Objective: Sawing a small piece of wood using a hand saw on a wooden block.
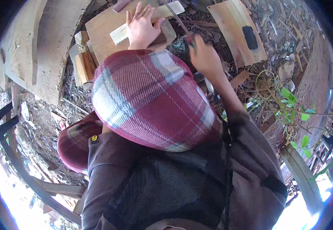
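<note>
My left hand (142, 30) lies with fingers spread on a pale wooden strip (119, 34), pressing it against a broad brown board (103, 27). The strip runs aslant, its far end reaching up to the right. In my closed right hand (206, 57) is the red and dark handle of what looks like a handsaw (178, 21). Its long, narrow metal blade is seen nearly edge-on and crosses the strip near the far end. I cannot tell whether the blade touches the wood. My knee, in red plaid cloth (147, 96), hides part of the board's near side.
Wood blocks (85, 63) stand left of the board, beside large planks (53, 46). A wooden panel with a dark oval patch (250, 37) lies at the upper right. Scraps litter the ground. A leafy plant (289, 97) grows at the right, near a big timber (312, 76).
</note>
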The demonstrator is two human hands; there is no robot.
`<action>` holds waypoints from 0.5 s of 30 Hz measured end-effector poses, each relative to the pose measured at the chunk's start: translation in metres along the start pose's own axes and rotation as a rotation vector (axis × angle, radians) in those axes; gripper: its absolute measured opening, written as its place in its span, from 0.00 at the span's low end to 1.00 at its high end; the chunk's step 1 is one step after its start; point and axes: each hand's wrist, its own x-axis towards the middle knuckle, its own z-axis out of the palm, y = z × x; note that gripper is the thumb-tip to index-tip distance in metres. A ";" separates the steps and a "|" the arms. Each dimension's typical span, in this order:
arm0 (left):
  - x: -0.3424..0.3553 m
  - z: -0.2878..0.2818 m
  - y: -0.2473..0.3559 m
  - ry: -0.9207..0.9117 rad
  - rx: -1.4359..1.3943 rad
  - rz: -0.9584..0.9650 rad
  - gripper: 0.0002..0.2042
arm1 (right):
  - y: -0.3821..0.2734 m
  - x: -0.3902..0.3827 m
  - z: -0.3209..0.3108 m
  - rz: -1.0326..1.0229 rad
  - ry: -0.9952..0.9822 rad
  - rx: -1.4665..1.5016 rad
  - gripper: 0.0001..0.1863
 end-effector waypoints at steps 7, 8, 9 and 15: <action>0.008 -0.033 0.010 -0.072 -0.078 -0.041 0.25 | -0.018 0.008 -0.005 -0.032 0.038 -0.069 0.17; 0.010 -0.030 0.008 -0.060 -0.062 -0.028 0.25 | -0.023 0.032 -0.001 -0.081 0.063 -0.068 0.17; 0.009 -0.023 0.002 -0.048 -0.036 0.007 0.25 | -0.028 0.053 0.002 -0.135 0.090 -0.069 0.17; 0.002 -0.008 0.006 0.001 -0.003 -0.030 0.23 | -0.019 0.037 0.011 -0.048 0.053 -0.066 0.18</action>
